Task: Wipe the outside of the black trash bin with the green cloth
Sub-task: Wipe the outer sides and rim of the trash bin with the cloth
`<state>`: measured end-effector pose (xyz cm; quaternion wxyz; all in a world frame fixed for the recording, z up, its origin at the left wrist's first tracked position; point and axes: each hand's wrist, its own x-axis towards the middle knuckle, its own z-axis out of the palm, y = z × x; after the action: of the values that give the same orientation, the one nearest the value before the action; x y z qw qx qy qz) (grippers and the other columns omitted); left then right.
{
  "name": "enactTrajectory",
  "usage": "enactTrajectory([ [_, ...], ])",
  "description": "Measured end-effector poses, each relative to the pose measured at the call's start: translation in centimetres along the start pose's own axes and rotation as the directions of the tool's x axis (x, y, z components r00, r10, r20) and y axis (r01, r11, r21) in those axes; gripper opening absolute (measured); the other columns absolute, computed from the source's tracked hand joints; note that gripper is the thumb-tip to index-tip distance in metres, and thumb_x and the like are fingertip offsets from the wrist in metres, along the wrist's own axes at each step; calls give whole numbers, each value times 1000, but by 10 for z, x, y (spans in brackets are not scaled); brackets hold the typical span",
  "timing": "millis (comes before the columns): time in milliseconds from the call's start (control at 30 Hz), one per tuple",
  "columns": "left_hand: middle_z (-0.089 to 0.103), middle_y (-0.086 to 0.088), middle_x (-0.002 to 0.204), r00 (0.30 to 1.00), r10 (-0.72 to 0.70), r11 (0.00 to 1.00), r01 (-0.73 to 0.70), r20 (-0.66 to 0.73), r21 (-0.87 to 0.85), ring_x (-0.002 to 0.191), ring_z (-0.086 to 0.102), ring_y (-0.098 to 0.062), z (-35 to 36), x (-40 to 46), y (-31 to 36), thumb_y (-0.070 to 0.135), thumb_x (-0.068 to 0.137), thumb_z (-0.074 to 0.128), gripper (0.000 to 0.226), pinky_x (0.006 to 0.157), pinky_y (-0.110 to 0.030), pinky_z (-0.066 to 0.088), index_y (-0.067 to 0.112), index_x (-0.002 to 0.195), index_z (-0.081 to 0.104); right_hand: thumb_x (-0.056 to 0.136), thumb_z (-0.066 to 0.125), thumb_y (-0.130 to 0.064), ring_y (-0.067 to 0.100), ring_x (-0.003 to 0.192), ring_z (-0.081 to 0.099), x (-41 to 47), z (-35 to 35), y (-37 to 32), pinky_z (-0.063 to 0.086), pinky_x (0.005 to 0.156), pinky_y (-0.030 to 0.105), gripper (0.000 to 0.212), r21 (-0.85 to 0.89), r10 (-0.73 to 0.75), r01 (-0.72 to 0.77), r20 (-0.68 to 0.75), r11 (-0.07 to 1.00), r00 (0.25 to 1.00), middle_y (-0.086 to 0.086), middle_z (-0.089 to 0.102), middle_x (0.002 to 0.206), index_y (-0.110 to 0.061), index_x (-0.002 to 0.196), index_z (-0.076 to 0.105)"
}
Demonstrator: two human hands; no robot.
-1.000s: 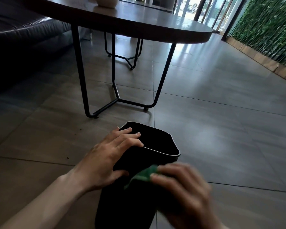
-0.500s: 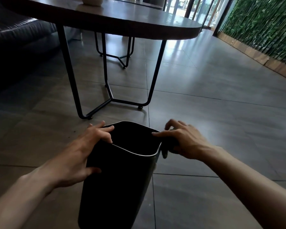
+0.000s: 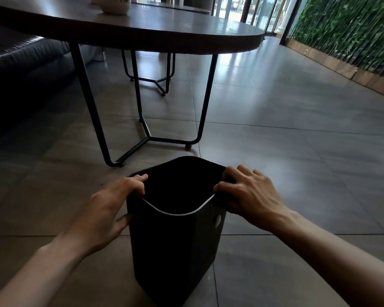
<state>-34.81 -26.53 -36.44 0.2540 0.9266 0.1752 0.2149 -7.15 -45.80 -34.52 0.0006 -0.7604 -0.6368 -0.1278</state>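
A black trash bin (image 3: 175,240) stands upright on the grey tiled floor (image 3: 297,162), low in the centre of the view, just in front of a dark round counter (image 3: 142,29) on thin black metal legs (image 3: 93,120). Two bare hands hold its open rim from either side. The left hand (image 3: 106,209) grips the left edge — fingers curled over the lip, thumb against the outer wall. The right hand (image 3: 246,193) grips the right edge, fingertips hooked over the rim. The green cloth cannot be made out. A pale bowl (image 3: 111,4) sits on the counter; a green plant wall (image 3: 353,34) runs along the right.
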Motion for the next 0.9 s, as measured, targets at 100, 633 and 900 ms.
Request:
enactTrajectory([
  [100,47,23,146,999,44,998,-44,2,38,136,37,15,7,7,12,-2,70,85,69,109,-2,25,37,118,53,84,81,-44,24,89,62,-6,5,1,49,63,38,26,-14,48,-49,-53,999,997,0,65,107,-39,108,73],
  [633,41,8,159,972,125,896,-198,202,398,149,31,-6,62,28,81,26,96,49,59,119,-31,31,24,154,39,91,75,-29,21,110,59,-11,47,-26,53,87,44,45,645,471,-218,-249,732,846,-3,62,119,-31,135,64],
  [900,29,19,163,980,4,943,-71,201,326,147,27,6,45,-13,61,42,92,44,68,118,-14,22,31,158,28,103,58,-30,11,116,59,-26,86,-76,50,104,38,26,988,875,-151,76,-3,479,-2,59,123,-23,128,54],
])
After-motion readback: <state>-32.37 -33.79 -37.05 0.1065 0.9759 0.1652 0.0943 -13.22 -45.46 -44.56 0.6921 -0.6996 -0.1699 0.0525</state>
